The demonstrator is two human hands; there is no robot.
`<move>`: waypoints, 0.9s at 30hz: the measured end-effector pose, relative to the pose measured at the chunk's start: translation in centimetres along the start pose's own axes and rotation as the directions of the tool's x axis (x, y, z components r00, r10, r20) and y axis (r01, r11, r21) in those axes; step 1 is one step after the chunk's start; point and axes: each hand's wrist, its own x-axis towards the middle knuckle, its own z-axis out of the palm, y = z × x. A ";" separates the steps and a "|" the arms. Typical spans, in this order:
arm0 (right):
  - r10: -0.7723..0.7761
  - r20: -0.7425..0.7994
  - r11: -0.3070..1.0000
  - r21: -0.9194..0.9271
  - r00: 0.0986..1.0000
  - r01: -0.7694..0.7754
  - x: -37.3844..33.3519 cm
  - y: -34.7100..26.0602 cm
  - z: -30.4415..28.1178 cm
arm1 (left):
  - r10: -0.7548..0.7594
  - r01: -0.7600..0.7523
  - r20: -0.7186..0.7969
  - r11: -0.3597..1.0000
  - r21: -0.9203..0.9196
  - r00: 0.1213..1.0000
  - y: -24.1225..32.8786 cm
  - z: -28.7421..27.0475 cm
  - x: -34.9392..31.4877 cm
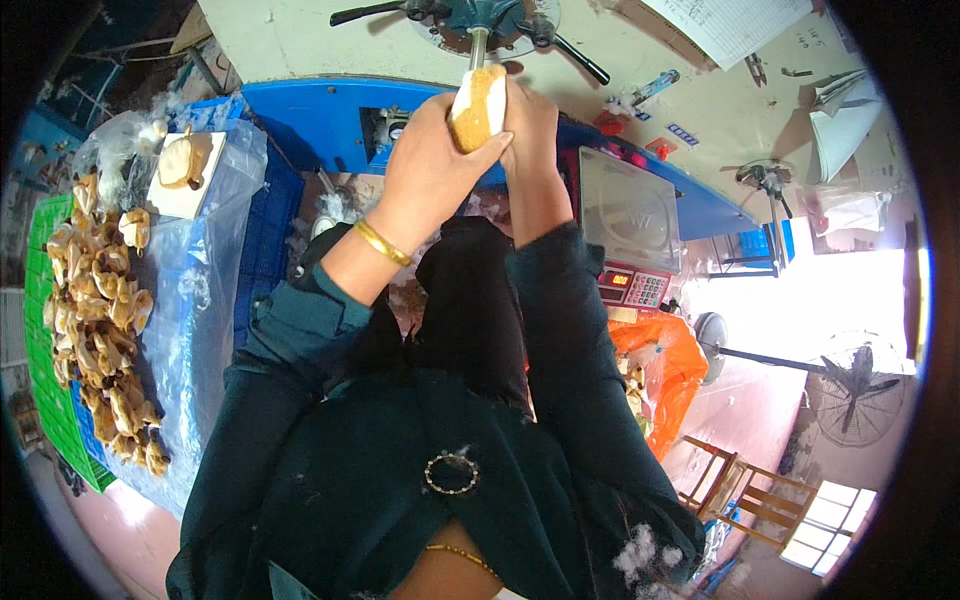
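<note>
Head view: two hands hold a tan-and-white plush piece at a metal nozzle.
Work on this piece appears under way: it sits in the grip, its top meeting the nozzle just above; whether it is fitted over the tip, or how full it is, cannot be told. Well left of the grip, a heap of similar plush pieces looks limp, probably still to do. The left hand is closed round the piece, thumb across its lower end; the right hand presses its right side, fingers mostly hidden, closure unclear.
</note>
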 end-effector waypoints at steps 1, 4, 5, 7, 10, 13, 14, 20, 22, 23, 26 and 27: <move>0.120 -0.066 0.992 0.043 0.991 -0.117 0.8 -0.5 0.3 | -0.010 0.010 0.021 1.000 0.025 1.000 0.3 0.2 0.1; 0.122 -0.070 0.988 -0.086 0.990 -0.128 0.0 -2.3 1.5 | -0.028 0.025 0.035 0.997 0.078 0.999 0.5 0.3 0.6; 0.109 -0.060 0.992 -0.060 0.992 -0.113 0.1 -1.7 1.2 | -0.019 0.019 0.009 0.999 0.050 1.000 0.4 0.6 0.3; 0.088 -0.051 0.996 -0.012 0.995 -0.088 0.2 0.9 -0.2 | -0.007 0.006 -0.032 1.000 -0.015 0.999 -0.1 1.5 -0.5; 0.034 -0.037 0.999 -0.025 0.999 -0.035 -1.7 1.8 -0.1 | -0.027 0.029 -0.062 0.999 0.025 0.998 -0.8 1.5 -1.8; -0.052 -0.023 0.998 -0.042 0.998 0.051 -2.6 3.2 -1.1 | -0.034 0.033 -0.048 0.999 -0.006 0.998 -1.0 1.5 -2.8; -0.089 -0.021 0.994 -0.061 0.996 0.088 -2.9 3.4 -1.3 | -0.029 0.028 -0.039 0.999 -0.019 0.999 -1.1 1.4 -3.1; -0.103 -0.017 0.990 -0.094 0.995 0.101 -5.2 2.3 -2.1 | 0.029 -0.031 -0.018 0.993 -0.118 0.999 -2.8 0.2 -4.2; -0.124 0.042 0.977 -0.171 0.991 0.129 -6.2 1.4 -2.5 | -0.172 0.210 0.125 0.870 -0.445 0.977 -4.0 -0.5 -4.5; -0.136 0.068 0.966 -0.213 0.988 0.148 -6.5 0.5 -2.5 | -0.288 0.338 0.178 0.768 -0.544 0.941 -3.7 -1.1 -4.1; -0.228 0.144 0.914 -0.309 0.963 0.263 -5.6 -2.1 -0.7 | -0.434 0.516 0.312 0.511 -0.688 0.845 -5.0 -2.2 -0.6; -0.232 0.172 0.881 -0.380 0.957 0.281 -4.7 -2.7 -0.4 | -0.382 0.507 0.348 0.495 -0.705 0.856 -5.1 -2.4 0.7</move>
